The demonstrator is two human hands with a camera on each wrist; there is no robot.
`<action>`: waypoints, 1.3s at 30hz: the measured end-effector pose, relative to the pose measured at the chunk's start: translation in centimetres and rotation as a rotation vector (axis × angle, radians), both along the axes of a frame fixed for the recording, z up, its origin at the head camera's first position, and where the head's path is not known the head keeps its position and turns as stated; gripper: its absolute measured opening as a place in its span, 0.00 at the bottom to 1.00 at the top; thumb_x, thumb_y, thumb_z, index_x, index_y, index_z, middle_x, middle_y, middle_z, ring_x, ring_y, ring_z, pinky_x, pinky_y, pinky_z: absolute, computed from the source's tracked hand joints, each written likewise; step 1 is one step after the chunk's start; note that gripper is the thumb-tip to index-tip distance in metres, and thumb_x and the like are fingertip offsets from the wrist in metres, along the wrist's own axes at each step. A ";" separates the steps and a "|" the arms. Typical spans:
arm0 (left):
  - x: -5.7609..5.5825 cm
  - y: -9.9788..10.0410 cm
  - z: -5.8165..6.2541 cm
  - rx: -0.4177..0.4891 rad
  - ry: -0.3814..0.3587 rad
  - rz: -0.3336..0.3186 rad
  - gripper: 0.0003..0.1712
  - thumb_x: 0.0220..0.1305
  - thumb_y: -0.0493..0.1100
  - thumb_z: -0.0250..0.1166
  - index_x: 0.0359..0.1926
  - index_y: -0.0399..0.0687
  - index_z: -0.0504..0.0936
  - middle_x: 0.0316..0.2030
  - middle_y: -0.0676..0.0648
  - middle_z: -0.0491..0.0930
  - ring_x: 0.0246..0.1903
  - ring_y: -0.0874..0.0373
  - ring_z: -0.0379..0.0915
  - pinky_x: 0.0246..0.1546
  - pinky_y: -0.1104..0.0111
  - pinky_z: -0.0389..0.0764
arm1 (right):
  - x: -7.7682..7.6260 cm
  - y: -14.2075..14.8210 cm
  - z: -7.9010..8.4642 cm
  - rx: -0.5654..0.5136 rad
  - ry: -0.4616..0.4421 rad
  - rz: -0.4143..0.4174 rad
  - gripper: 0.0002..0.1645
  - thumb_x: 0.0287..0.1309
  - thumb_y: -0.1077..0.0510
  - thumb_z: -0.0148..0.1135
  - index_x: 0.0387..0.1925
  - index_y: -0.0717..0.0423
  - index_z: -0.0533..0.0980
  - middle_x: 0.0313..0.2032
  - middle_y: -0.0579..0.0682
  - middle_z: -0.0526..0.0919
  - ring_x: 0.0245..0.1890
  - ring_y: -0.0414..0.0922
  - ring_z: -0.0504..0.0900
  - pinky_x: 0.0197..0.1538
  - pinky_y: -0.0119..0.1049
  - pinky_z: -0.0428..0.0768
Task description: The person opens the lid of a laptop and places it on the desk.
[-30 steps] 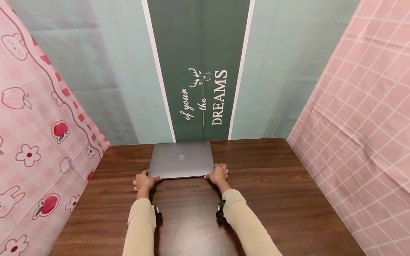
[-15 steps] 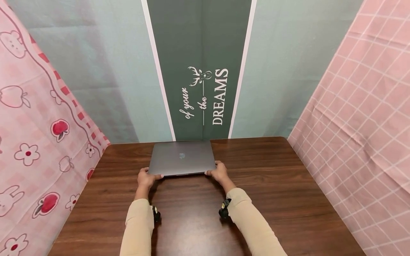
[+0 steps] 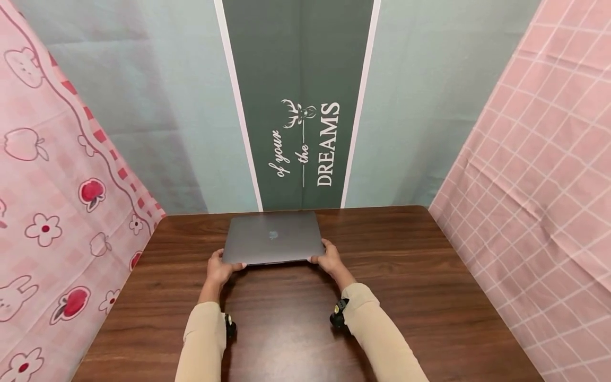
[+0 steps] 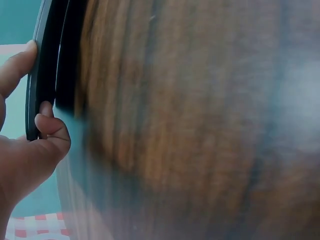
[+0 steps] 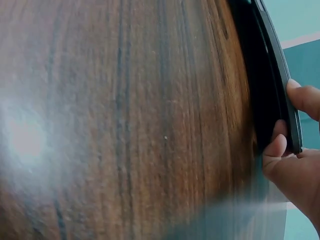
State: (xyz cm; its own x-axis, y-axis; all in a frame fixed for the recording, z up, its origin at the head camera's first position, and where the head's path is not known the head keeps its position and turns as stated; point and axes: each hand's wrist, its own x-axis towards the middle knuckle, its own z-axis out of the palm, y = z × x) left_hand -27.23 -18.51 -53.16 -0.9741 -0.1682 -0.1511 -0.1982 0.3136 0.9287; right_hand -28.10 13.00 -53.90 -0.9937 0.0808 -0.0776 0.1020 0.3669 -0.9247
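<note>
A closed grey laptop with a logo on its lid is at the far side of the wooden table. My left hand grips its near left corner, and my right hand grips the near right one. Each thumb lies along the front edge, while other fingers are partly hidden at the sides and underneath. In the left wrist view, the left hand has digits on both faces of the laptop's dark edge. The right wrist view shows the right hand pinching the laptop likewise, above a dark shadow.
The brown wooden table spreads around the laptop, its back edge close behind it. A green printed curtain hangs at the back. Pink cloths flank both sides, one with fruit and flower prints, the other with a grid pattern.
The outer fingers, spread beside the laptop a second ago, have tucked in at its sides and underneath. The laptop's near edge has risen slightly, and it has shifted a little to the right.
</note>
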 end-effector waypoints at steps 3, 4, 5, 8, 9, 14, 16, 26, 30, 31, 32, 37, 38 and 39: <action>0.5 0.2 -0.2 0.000 0.016 0.016 0.51 0.43 0.33 0.73 0.65 0.27 0.53 0.57 0.26 0.59 0.54 0.37 0.60 0.56 0.52 0.60 | 0.4 -0.1 -0.1 0.014 0.016 -0.014 0.49 0.41 0.68 0.71 0.64 0.72 0.57 0.61 0.69 0.62 0.61 0.60 0.61 0.59 0.49 0.62; 0.6 0.2 -0.3 -0.006 0.019 0.018 0.51 0.43 0.33 0.73 0.65 0.28 0.53 0.57 0.26 0.58 0.54 0.37 0.59 0.56 0.52 0.60 | 0.6 -0.1 -0.1 0.015 0.017 -0.018 0.49 0.40 0.68 0.71 0.64 0.72 0.57 0.61 0.70 0.62 0.61 0.60 0.62 0.59 0.49 0.62; 0.7 0.3 -0.3 -0.014 0.022 0.020 0.51 0.43 0.33 0.74 0.65 0.28 0.54 0.57 0.26 0.57 0.55 0.37 0.58 0.56 0.52 0.59 | 0.7 -0.2 -0.2 0.016 0.018 -0.022 0.50 0.39 0.69 0.71 0.64 0.72 0.57 0.61 0.70 0.62 0.60 0.60 0.62 0.59 0.49 0.62; 1.0 0.3 -0.4 -0.051 0.028 0.014 0.51 0.42 0.34 0.74 0.65 0.30 0.54 0.58 0.27 0.53 0.55 0.36 0.55 0.57 0.51 0.57 | 1.0 -0.3 -0.2 0.008 0.008 -0.036 0.51 0.37 0.70 0.71 0.64 0.71 0.56 0.59 0.70 0.64 0.59 0.60 0.64 0.59 0.48 0.63; 1.1 0.3 -0.4 -0.064 0.031 0.014 0.52 0.42 0.35 0.75 0.65 0.30 0.54 0.57 0.27 0.53 0.56 0.35 0.55 0.57 0.50 0.57 | 1.1 -0.4 -0.2 0.008 0.005 -0.040 0.52 0.36 0.71 0.71 0.65 0.71 0.56 0.59 0.70 0.64 0.59 0.60 0.64 0.59 0.48 0.63; 1.7 0.1 -0.2 -0.095 0.041 0.014 0.52 0.43 0.36 0.75 0.65 0.33 0.54 0.59 0.28 0.52 0.57 0.34 0.54 0.57 0.49 0.57 | 1.4 -0.5 0.2 0.024 0.019 -0.020 0.54 0.37 0.71 0.71 0.66 0.70 0.54 0.61 0.70 0.61 0.61 0.60 0.61 0.60 0.49 0.60; 2.0 -0.1 -0.1 -0.095 0.042 0.017 0.52 0.44 0.37 0.75 0.66 0.34 0.53 0.60 0.29 0.52 0.58 0.35 0.53 0.57 0.48 0.57 | 1.6 -0.5 0.5 0.026 0.023 -0.006 0.54 0.38 0.71 0.71 0.66 0.69 0.53 0.62 0.70 0.60 0.62 0.60 0.58 0.61 0.50 0.59; 3.1 -0.2 1.1 -0.074 0.073 0.028 0.52 0.45 0.36 0.74 0.67 0.35 0.52 0.58 0.30 0.54 0.55 0.35 0.56 0.54 0.49 0.61 | 2.1 -0.2 1.6 0.055 0.058 0.019 0.53 0.40 0.68 0.72 0.67 0.68 0.54 0.62 0.69 0.60 0.61 0.60 0.61 0.60 0.50 0.61; 3.9 -0.1 1.4 -0.047 0.089 0.029 0.51 0.45 0.35 0.73 0.66 0.33 0.52 0.57 0.29 0.55 0.55 0.36 0.58 0.54 0.50 0.62 | 2.9 -0.1 2.1 0.030 0.064 0.022 0.53 0.39 0.69 0.71 0.66 0.69 0.54 0.61 0.70 0.62 0.59 0.61 0.63 0.58 0.51 0.64; 4.3 0.0 1.5 -0.040 0.089 0.031 0.51 0.45 0.35 0.73 0.66 0.32 0.52 0.57 0.29 0.55 0.54 0.36 0.58 0.53 0.50 0.63 | 3.3 -0.1 2.2 0.020 0.060 0.020 0.53 0.38 0.70 0.71 0.66 0.69 0.54 0.60 0.70 0.63 0.58 0.61 0.64 0.57 0.51 0.64; 4.6 0.0 1.6 -0.035 0.088 0.032 0.51 0.44 0.34 0.73 0.66 0.32 0.52 0.56 0.29 0.55 0.53 0.36 0.59 0.53 0.51 0.63 | 3.6 0.0 2.4 0.012 0.053 0.018 0.53 0.37 0.70 0.72 0.66 0.69 0.54 0.59 0.70 0.64 0.57 0.61 0.66 0.56 0.51 0.66; 6.7 0.7 1.7 -0.033 0.079 0.036 0.52 0.44 0.35 0.74 0.65 0.32 0.52 0.54 0.29 0.56 0.51 0.38 0.60 0.51 0.52 0.63 | 5.3 0.6 2.4 -0.010 0.036 0.005 0.54 0.35 0.70 0.72 0.66 0.68 0.55 0.56 0.70 0.67 0.54 0.60 0.69 0.53 0.50 0.68; 7.0 0.8 1.7 -0.037 0.080 0.037 0.52 0.43 0.35 0.74 0.65 0.31 0.52 0.54 0.29 0.56 0.51 0.37 0.60 0.51 0.52 0.63 | 5.6 0.7 2.3 -0.013 0.033 0.005 0.54 0.35 0.70 0.72 0.66 0.68 0.56 0.56 0.70 0.67 0.54 0.60 0.69 0.53 0.50 0.68; 7.2 1.0 1.7 -0.036 0.082 0.038 0.52 0.44 0.35 0.74 0.65 0.31 0.52 0.54 0.29 0.56 0.51 0.37 0.60 0.51 0.51 0.63 | 5.9 0.9 2.2 -0.019 0.032 0.006 0.54 0.35 0.70 0.72 0.66 0.68 0.55 0.56 0.71 0.67 0.54 0.60 0.68 0.53 0.50 0.68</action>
State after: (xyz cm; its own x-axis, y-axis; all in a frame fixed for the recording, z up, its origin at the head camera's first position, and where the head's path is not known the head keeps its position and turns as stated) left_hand -19.99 -17.50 -51.51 -0.9757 -0.2093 -0.0642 -0.1343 0.3408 0.9305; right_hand -22.16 13.88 -51.68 -0.9962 0.0732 -0.0468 0.0696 0.3501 -0.9341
